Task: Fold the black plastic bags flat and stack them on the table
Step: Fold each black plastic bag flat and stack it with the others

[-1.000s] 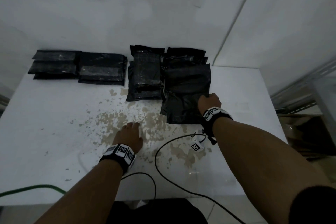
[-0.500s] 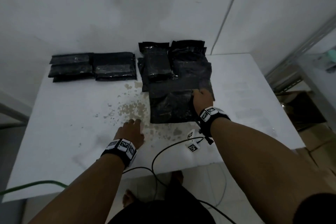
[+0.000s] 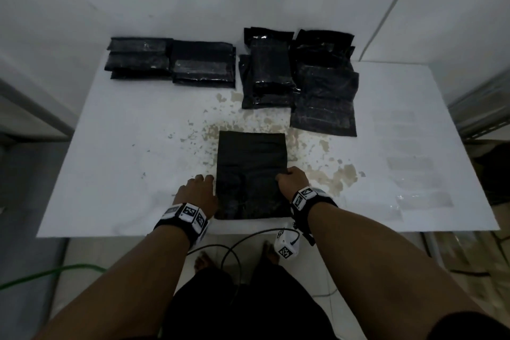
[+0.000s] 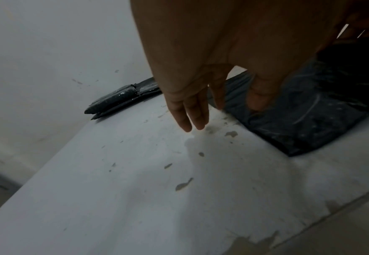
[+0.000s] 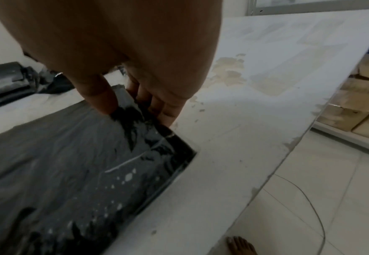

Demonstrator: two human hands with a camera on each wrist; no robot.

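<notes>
Right hand: the right hand (image 3: 292, 181) pinches the right edge of the flat black bag (image 3: 249, 176), thumb on top and fingers (image 5: 157, 103) tucked at the edge beneath.
Left hand: the left hand (image 3: 199, 193) lies with fingers loosely straight, close together, holding nothing; it sits just beside the bag's left edge, fingertips (image 4: 192, 120) over the bare worktop (image 3: 138, 146).
Flat black bag: between the two hands, lying flat on the worktop, its near edge close to the worktop's front rim.
Unfolded bags: a loose pile of black bags (image 3: 324, 85) lies beyond the right hand, well apart from it.
Folded bundle: a narrower stack of folded bags (image 3: 269, 69) touches that pile's left side, beyond the flat bag.
Far stacks: two folded stacks (image 3: 171, 62) sit side by side beyond the left hand, against the wall.
Worktop surface: white, with chipped patches (image 3: 325, 174) just past and beside the right hand.
Below: black cables (image 3: 229, 254) hang under the wrists.
</notes>
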